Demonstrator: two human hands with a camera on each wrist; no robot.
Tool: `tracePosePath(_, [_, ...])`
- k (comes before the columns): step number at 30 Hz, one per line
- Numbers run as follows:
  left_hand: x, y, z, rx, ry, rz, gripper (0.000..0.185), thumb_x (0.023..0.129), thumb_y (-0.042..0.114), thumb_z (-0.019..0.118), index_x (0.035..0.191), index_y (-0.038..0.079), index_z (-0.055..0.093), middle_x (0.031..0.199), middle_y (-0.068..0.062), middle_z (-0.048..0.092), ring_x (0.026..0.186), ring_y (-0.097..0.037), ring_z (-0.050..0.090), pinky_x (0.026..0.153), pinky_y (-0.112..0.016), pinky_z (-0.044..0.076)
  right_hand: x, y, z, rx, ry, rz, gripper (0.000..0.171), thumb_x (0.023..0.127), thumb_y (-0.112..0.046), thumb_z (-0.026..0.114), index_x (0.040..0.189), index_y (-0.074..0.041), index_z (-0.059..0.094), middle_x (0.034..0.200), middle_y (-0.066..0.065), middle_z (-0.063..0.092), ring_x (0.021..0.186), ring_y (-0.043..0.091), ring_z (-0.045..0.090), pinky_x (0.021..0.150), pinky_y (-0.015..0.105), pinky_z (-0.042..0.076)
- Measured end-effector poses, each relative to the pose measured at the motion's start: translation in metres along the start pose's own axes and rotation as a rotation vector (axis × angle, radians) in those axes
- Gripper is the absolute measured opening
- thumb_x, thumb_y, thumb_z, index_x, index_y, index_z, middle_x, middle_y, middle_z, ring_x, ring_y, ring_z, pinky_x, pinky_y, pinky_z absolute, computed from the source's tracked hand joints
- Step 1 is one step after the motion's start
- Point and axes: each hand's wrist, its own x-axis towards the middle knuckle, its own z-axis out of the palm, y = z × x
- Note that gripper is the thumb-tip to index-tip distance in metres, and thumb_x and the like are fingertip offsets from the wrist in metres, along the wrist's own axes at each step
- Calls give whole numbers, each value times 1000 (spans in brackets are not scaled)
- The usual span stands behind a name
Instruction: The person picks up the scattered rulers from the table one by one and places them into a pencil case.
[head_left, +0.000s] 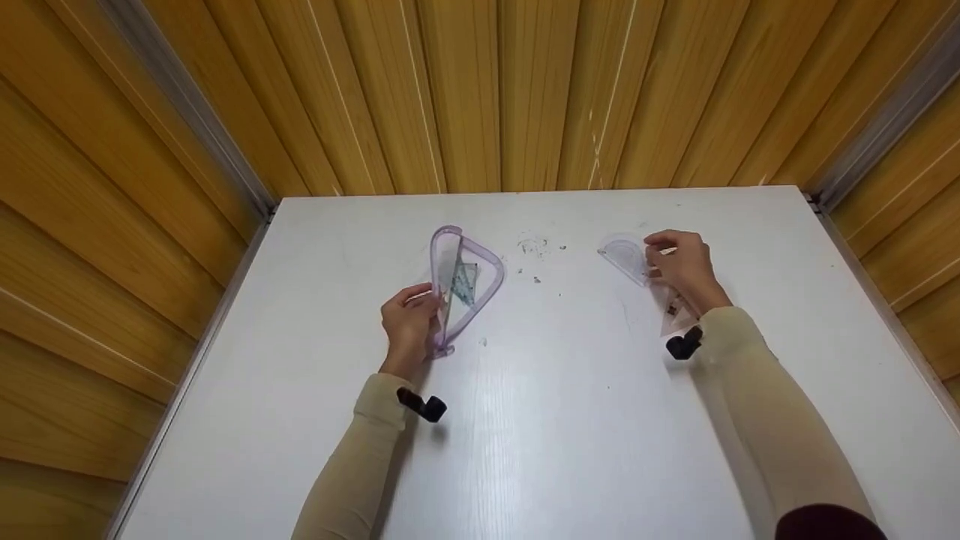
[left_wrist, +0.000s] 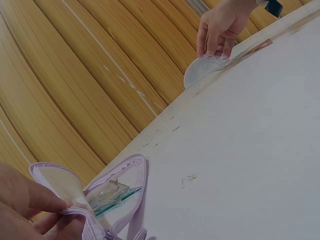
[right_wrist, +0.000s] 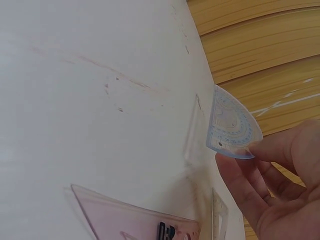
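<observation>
Lilac-trimmed and clear, the zip pouch (head_left: 465, 281) stands held open on the white table (head_left: 555, 420), left of centre — the left hand (head_left: 409, 324) pinches its near rim, thumb and fingers curled on the edge. Inside lies a greenish set square (left_wrist: 117, 197), perhaps with another clear piece beside it. Well to the right, the right hand (head_left: 682, 270) lifts a clear protractor (right_wrist: 232, 125) off the table, gripped at one corner between thumb and fingertips — wrist bent, forearm angled in from the near right. A pink set square (right_wrist: 135, 220) lies flat under that wrist.
</observation>
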Motion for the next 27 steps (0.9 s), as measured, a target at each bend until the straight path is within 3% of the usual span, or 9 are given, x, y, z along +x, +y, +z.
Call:
tracePosePath(7, [-1, 1, 1, 7, -5, -9, 20, 92, 4, 74, 111, 10, 75, 106, -10, 76, 90, -26, 69, 69, -31, 55, 0, -3, -1, 29, -17, 29, 30, 101, -9, 60, 130, -5, 65, 119, 14, 60, 91, 23, 71, 75, 29, 60])
tracePosePath(15, [-1, 3, 1, 19, -1, 11, 21, 92, 3, 73, 112, 8, 75, 104, -11, 76, 90, -25, 69, 67, -29, 54, 2, -11, 1, 102, -28, 83, 32, 101, -9, 61, 133, -8, 64, 122, 12, 58, 98, 25, 68, 82, 34, 59])
tracePosePath(23, [-2, 1, 0, 4, -11, 27, 21, 93, 3, 72, 112, 8, 74, 103, -12, 76, 83, -23, 68, 62, -28, 52, 2, -14, 6, 161, -20, 31, 32, 100, -7, 63, 131, -2, 65, 119, 14, 61, 89, 21, 71, 78, 33, 60])
tracePosePath(27, [-1, 1, 0, -9, -18, 43, 21, 92, 1, 71, 113, 6, 74, 101, -14, 76, 79, -22, 67, 58, -27, 50, 4, -17, 8, 196, -27, 44, 33, 100, -7, 62, 132, -2, 64, 121, 14, 60, 93, 23, 70, 81, 35, 60])
